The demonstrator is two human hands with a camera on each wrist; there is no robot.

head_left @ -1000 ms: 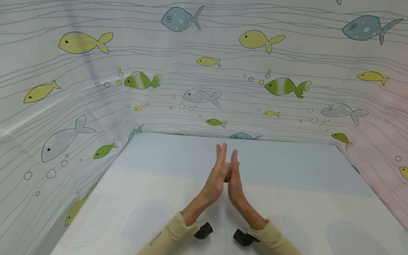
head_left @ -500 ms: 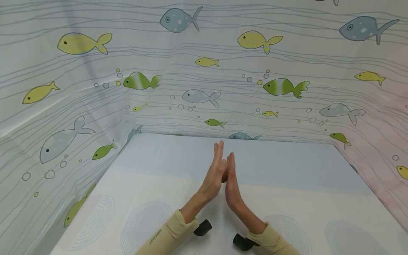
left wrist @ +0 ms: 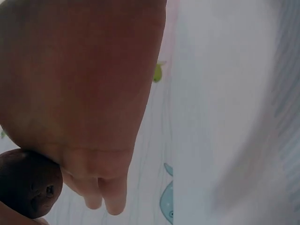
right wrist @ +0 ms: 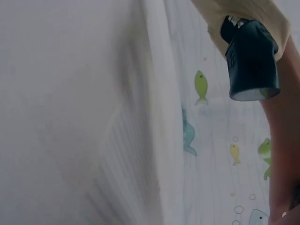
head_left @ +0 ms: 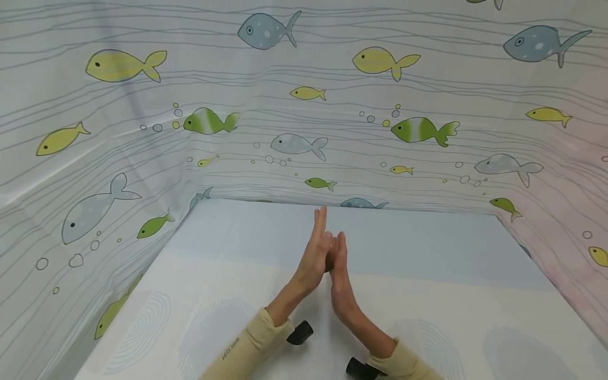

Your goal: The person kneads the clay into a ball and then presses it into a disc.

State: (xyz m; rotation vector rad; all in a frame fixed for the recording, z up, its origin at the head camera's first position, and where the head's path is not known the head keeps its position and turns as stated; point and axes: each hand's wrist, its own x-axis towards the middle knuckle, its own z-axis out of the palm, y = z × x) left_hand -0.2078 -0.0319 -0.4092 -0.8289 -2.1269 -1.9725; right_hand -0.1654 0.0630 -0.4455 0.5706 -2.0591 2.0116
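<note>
A dark brown, roundish lump [head_left: 328,264] with a few cracks sits between my two palms, mostly hidden in the head view. The left wrist view shows more of the lump [left wrist: 29,183], dark and smooth-sided with a small pit. My left hand [head_left: 314,259] presses on it from the left, fingers straight and pointing up and away. From the other side my right hand [head_left: 341,279] presses flat, its fingertips lower in the view than the left ones. Both hands are above the table. At the right wrist view's lower right corner only a sliver of the lump shows.
A white and pale blue cloth with circle patterns covers the table [head_left: 237,232]. Fish-printed curtains [head_left: 266,79] surround it at the back and sides. Small black cameras [head_left: 300,333] are strapped at both wrists, below the sleeves.
Both hands have drifted a little left together. The right hand has slid back toward me while the left fingertips moved slightly farther away, with the brown lump still between the palms.
</note>
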